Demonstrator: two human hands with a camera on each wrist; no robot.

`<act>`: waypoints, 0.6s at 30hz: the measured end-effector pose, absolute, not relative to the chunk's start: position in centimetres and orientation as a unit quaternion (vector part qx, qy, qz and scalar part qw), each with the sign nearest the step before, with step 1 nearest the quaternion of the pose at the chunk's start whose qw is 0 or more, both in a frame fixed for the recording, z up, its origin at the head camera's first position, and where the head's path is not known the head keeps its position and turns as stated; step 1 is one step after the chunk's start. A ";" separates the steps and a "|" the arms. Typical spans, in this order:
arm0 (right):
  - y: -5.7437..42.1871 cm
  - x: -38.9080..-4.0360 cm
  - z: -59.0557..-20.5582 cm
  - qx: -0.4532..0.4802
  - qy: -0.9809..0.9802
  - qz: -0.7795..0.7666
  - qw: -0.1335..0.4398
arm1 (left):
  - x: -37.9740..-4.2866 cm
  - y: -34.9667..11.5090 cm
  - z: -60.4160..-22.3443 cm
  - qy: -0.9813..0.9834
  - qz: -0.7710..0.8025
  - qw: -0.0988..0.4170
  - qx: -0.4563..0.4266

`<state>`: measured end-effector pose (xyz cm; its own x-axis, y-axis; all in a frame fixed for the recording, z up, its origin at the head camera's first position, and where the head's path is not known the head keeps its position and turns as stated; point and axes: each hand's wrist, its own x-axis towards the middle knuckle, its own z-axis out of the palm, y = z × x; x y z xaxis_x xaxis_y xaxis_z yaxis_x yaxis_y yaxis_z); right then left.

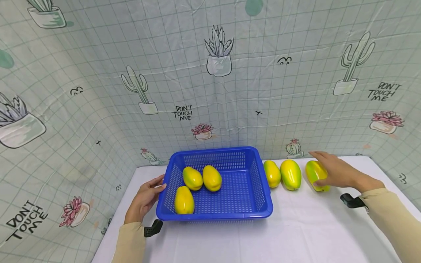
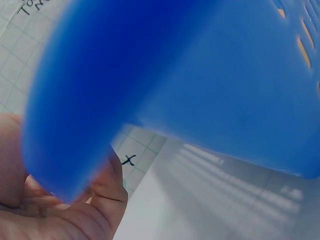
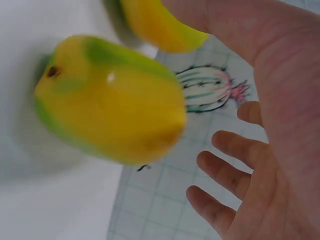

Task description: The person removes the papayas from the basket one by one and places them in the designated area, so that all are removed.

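Observation:
A blue plastic basket with slotted walls stands on the table, three yellow papayas in its left half, one of them the front papaya. My left hand grips its left rim; in the left wrist view the rim passes between thumb and fingers. On the right, my right hand is over the outermost yellow-green papaya, fingers spread. In the right wrist view this papaya lies apart from the visible fingertips; the thumb tip is partly out of frame.
Two more papayas lie between basket and right hand: one papaya close by the basket's right wall, another papaya beside it. A white cloth covers the table. Behind and at the sides hangs a checked curtain with cactus prints.

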<state>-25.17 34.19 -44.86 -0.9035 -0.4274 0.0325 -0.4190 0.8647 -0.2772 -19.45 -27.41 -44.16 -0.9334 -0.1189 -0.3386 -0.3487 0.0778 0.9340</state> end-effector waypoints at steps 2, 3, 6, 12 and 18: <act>33.6 -25.0 -44.2 -0.229 0.964 -0.139 0.005 | -19.5 -27.4 -44.2 0.729 0.659 0.088 -0.161; 33.3 -24.9 -43.8 -0.234 0.962 -0.139 0.000 | -19.5 -27.4 -44.2 0.729 0.659 0.089 -0.162; 32.1 -24.6 -42.8 -0.249 0.959 -0.136 -0.013 | -19.6 -27.5 -44.2 0.731 0.657 0.089 -0.163; 29.9 -24.1 -41.2 -0.282 0.950 -0.124 -0.043 | -19.6 -27.5 -44.3 0.731 0.657 0.089 -0.163; 27.6 -23.8 -39.8 -0.319 0.939 -0.116 -0.060 | -19.6 -27.5 -44.3 0.730 0.658 0.090 -0.159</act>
